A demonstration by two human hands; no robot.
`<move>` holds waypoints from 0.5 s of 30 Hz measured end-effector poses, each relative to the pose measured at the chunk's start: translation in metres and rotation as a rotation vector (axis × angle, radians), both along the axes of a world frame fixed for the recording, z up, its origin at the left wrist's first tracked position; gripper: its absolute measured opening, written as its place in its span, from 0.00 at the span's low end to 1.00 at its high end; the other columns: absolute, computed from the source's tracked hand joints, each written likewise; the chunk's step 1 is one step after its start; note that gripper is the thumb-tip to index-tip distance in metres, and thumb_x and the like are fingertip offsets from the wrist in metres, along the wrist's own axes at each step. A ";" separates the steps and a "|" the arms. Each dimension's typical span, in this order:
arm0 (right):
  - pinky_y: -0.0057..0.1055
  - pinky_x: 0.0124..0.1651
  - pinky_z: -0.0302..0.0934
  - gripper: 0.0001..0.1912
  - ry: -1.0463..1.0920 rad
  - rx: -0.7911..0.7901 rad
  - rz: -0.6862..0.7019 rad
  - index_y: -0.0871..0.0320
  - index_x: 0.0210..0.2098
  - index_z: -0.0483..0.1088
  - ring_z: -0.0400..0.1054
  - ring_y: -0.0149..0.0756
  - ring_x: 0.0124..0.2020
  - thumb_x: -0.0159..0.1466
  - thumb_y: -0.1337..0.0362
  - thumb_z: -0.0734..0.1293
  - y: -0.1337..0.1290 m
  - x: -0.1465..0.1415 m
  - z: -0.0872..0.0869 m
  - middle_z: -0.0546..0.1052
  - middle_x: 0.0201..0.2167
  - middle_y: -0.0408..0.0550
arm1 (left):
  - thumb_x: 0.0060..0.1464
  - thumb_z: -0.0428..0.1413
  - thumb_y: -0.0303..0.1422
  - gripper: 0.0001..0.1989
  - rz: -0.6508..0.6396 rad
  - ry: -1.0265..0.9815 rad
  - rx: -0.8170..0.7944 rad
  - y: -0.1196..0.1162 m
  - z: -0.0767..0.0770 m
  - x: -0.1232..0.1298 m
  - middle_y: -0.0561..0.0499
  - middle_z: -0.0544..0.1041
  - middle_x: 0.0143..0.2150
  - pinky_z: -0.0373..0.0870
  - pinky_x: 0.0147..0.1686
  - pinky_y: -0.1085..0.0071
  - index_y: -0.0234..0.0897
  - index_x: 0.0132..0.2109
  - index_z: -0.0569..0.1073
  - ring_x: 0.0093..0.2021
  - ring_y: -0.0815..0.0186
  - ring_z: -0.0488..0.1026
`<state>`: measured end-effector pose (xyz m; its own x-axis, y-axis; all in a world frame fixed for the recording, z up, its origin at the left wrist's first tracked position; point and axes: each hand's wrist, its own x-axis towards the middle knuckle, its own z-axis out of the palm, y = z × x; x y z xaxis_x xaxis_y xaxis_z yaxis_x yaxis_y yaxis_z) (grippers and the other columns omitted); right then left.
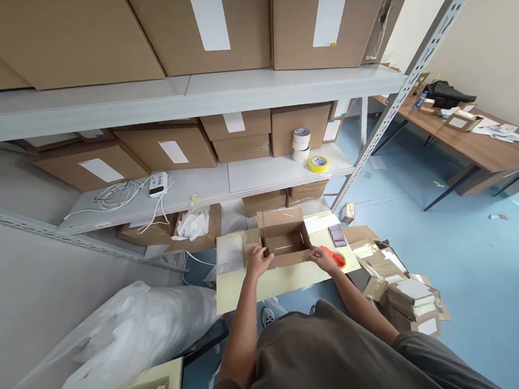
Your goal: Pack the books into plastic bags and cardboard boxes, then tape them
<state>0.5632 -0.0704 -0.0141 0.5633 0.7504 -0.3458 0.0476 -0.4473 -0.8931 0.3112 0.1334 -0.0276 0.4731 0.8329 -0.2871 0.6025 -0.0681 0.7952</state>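
Note:
An open cardboard box [286, 258] stands on a pale yellow table in front of me, its back flap raised and no contents visible inside. My left hand [258, 263] grips the box near its front left corner, fingers bent at the edge. At the front right corner, my right hand [322, 258] pinches the cardboard. Just right of that hand lies a red tape dispenser [338, 259] with a yellow roll. Beyond it sits a small stack of purplish packets [337, 236]. Left of the box lies a clear plastic-covered stack of sheets [230, 254].
A metal shelf [267, 173] with large cartons, tape rolls [300, 138] and a white power strip [158, 184] rises behind the table [238, 292]. Piled cartons [411, 296] stand on the floor at right. A big plastic bag [136, 336] bulges at left. A brown desk [471, 142] is further right.

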 end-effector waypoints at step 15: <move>0.54 0.76 0.50 0.48 -0.605 -0.156 0.209 0.50 0.78 0.51 0.37 0.54 0.81 0.60 0.66 0.67 0.004 -0.037 -0.084 0.44 0.81 0.52 | 0.60 0.61 0.29 0.18 -0.131 0.050 0.137 -0.038 -0.060 -0.004 0.42 0.57 0.78 0.68 0.63 0.59 0.44 0.57 0.73 0.76 0.51 0.58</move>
<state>0.5265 -0.0665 -0.0983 0.5399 0.8321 -0.1274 0.6209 -0.4958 -0.6071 0.3068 0.0950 -0.0878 0.5677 0.7983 -0.2010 0.6196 -0.2536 0.7428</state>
